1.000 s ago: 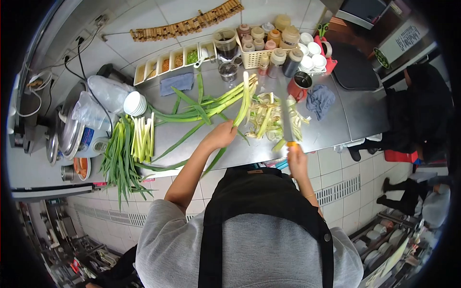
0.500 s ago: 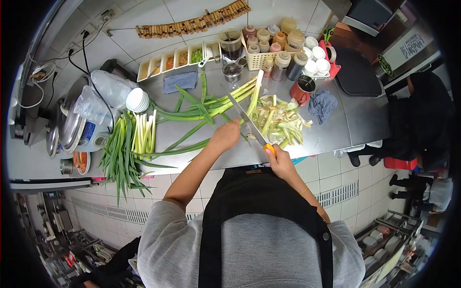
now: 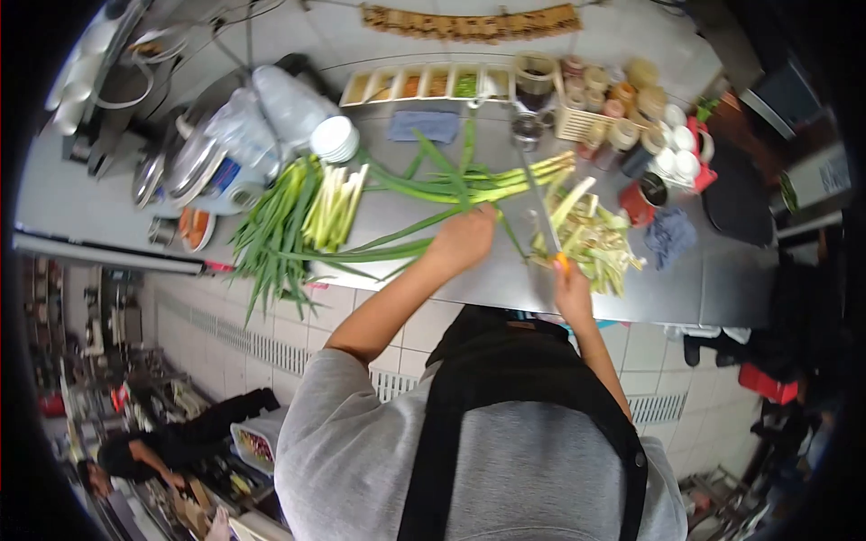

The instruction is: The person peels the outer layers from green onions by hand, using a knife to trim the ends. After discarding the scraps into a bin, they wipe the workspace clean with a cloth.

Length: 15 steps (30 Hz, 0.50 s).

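Note:
My right hand [image 3: 572, 284] is closed round the yellow handle of a long knife [image 3: 541, 209], its blade pointing up and away over the steel counter [image 3: 505, 279]. Left of the blade, my left hand [image 3: 466, 239] has its fingers curled together at the long green onions [image 3: 433, 189]; what they pinch is hidden. Pale onion trimmings [image 3: 600, 243] lie in a heap right of the knife. A bundle of leafy green onions [image 3: 280, 225] hangs over the front edge at the left, beside cut white stalks [image 3: 336, 209].
Behind are a row of ingredient trays [image 3: 411, 85], a blue cloth [image 3: 423, 126] and a basket of bottles [image 3: 577, 124]. White bowls [image 3: 335, 140] stand at left. A red mug [image 3: 639, 203] and a crumpled cloth [image 3: 670, 236] are at right. A co-worker [image 3: 149, 451] is at lower left.
The view has turned and shifted, so the counter items appear farther right. One stalk with a white end now lies over the trimmings, apart from the other onions. A co-worker has come into view.

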Motion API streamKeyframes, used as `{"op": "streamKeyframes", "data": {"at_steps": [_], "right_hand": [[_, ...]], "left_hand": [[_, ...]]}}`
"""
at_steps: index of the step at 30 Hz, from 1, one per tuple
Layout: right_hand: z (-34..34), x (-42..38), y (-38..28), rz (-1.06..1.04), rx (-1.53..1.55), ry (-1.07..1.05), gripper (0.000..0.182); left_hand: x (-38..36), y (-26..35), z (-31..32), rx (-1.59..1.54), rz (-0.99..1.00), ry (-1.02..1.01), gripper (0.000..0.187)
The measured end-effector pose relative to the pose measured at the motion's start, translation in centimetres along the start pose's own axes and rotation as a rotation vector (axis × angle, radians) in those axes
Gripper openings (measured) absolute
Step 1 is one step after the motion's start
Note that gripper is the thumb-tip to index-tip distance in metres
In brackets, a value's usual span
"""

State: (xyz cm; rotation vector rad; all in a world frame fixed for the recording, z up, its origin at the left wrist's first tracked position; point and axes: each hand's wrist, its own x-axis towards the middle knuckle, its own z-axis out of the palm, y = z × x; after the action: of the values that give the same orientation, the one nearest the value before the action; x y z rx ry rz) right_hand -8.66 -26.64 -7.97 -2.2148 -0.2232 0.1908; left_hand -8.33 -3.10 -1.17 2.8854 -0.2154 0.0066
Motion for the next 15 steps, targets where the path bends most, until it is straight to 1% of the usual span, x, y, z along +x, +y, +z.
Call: {"op": "streamKeyframes", "data": {"at_steps": [1, 2, 3, 4, 6, 8, 10, 11, 13, 14, 15], "right_hand": [[0.5, -0.2, 1.5, -0.063, 0.017, 0.049, 0.034], [0.4, -0.6, 2.0, -0.013, 0.036, 0.012, 0.033], [0.2, -0.9, 2.4, 0.039, 0.051, -0.021, 0.032], [0.3, -1.2, 3.2, 0.027, 0.057, -0.034, 0.032], [0.8, -2.0, 4.9, 0.055, 0.059, -0.005, 0.032], [0.7, -2.9, 5.1, 0.067, 0.094, -0.008, 0.032], [0.6, -3.3, 4.6, 0.087, 0.127, -0.01, 0.031], [0.5, -3.4, 4.2, 0.079, 0.137, -0.005, 0.032], [0.4, -3.7, 3.8, 0.081, 0.143, -0.005, 0.033], [0.4, -3.7, 3.6, 0.088, 0.141, 0.0, 0.033], [0.3, -3.8, 3.3, 0.108, 0.125, -0.014, 0.033]], "left_hand": [[-0.2, -2.2, -0.8, 0.048, -0.09, 0.014, 0.015], [-0.4, -4.8, -1.6, 0.093, -0.174, 0.027, 0.016], [-0.7, -7.6, -2.3, 0.188, -0.214, 0.063, 0.017], [-0.9, -10.7, -2.9, 0.282, -0.248, 0.097, 0.018], [-1.6, -18.3, -2.8, 0.541, -0.28, 0.225, 0.014], [-1.6, -25.5, -4.2, 0.514, -0.426, 0.098, 0.022], [-1.7, -31.5, -5.2, 0.487, -0.632, 0.043, 0.034], [-2.6, -32.5, -5.6, 0.491, -0.631, 0.04, 0.034], [-4.3, -34.2, -5.8, 0.865, -0.537, 0.133, 0.046], [-5.0, -35.0, -5.6, 0.861, -0.53, 0.132, 0.046], [-5.4, -36.2, -4.7, 0.921, -0.544, 0.103, 0.048]]}}
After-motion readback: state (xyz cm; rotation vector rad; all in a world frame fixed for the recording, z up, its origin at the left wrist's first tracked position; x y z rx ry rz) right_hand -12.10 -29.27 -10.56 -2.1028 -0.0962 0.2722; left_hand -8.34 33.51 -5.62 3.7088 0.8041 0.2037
